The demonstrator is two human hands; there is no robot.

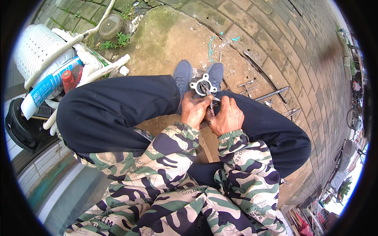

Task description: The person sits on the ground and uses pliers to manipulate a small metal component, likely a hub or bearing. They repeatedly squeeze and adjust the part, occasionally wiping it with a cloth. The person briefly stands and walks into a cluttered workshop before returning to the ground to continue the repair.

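Between my shoes, a round metal housing with bolt lugs around its rim faces up, its dark centre hollow. My left hand is closed at its near edge, the fingertips by a thin greyish tool or strip that reaches from the housing toward my palms. Close beside it, my right hand is curled, with thumb and forefinger pinched on that thin piece. Whether the left fingers grip the housing, the thin piece or both is partly hidden.
Right of my shoes lie a T-handle wrench, a long metal bar and another tool. Torn teal strips lie ahead. At left are a white perforated basket, a corrugated hose, a red bottle and a glass jar.
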